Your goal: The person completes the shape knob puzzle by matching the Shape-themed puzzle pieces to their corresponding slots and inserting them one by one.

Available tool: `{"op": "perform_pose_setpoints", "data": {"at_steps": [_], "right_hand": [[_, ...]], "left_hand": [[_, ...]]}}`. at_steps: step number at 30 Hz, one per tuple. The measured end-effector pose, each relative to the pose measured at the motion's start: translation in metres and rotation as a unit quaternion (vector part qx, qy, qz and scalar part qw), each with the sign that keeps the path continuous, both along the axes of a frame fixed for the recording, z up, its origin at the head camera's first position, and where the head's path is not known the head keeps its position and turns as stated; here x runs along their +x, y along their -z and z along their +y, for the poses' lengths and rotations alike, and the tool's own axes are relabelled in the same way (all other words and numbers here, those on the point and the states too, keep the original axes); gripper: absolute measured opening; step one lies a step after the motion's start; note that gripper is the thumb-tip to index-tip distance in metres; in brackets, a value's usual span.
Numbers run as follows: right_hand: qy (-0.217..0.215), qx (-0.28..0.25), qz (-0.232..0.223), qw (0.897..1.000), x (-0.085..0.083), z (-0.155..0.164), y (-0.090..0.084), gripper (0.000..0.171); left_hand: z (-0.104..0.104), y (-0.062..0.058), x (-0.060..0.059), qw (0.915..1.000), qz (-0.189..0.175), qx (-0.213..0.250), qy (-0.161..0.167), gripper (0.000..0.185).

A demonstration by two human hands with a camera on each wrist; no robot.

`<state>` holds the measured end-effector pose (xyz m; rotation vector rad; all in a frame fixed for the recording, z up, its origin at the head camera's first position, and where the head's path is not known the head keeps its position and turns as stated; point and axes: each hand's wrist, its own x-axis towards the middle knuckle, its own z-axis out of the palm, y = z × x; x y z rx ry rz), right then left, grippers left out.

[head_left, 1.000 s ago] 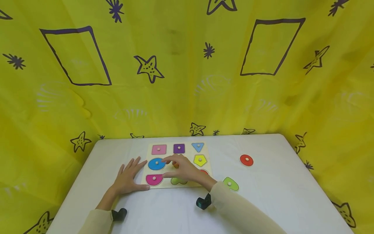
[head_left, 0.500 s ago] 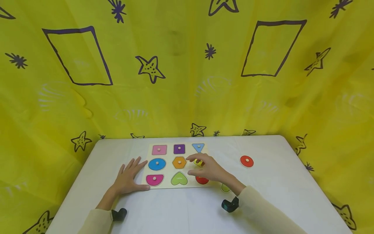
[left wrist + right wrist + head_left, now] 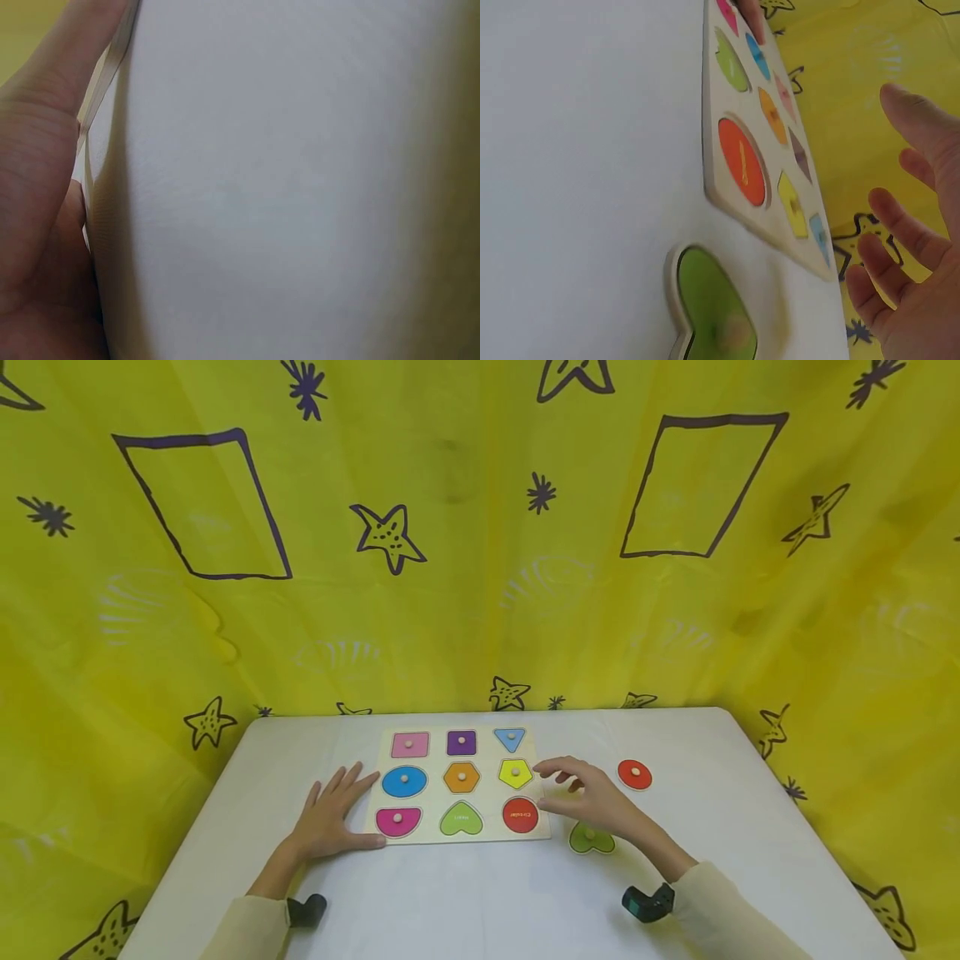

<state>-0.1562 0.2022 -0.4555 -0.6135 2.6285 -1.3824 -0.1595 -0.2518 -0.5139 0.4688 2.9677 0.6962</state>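
A wooden shape puzzle board (image 3: 431, 835) lies on the white table. Its red circle slot (image 3: 521, 815) and green heart slot (image 3: 461, 818) show printed bottoms; knobbed pieces such as the yellow pentagon (image 3: 515, 772) fill the others. My left hand (image 3: 330, 817) rests with spread fingers at the board's left edge. My right hand (image 3: 592, 795) is held above the table just right of the board, fingers loosely bent with nothing between them. Below it lies the green heart piece (image 3: 592, 838), also large in the right wrist view. The red circle piece (image 3: 635, 774) lies farther right.
The white table (image 3: 450, 902) ends at a yellow curtain (image 3: 465, 610) with star drawings, which closes off the back and sides. A dark wrist camera (image 3: 647, 903) sits on the right wrist, another wrist camera (image 3: 306, 911) on the left.
My right hand has moved right, from over the middle of the board to beyond its right edge, uncovering the orange hexagon and the bottom slots. My left hand has stayed in place.
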Motion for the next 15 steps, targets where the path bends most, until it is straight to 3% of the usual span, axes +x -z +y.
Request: {"op": "perform_pose_setpoints", "data": {"at_steps": [15], "right_hand": [[0.07, 0.017, 0.0, 0.997, 0.023, 0.05, 0.026, 0.045]], "left_hand": [[0.001, 0.001, 0.0, 0.9999, 0.004, -0.008, -0.006, 0.109]]}}
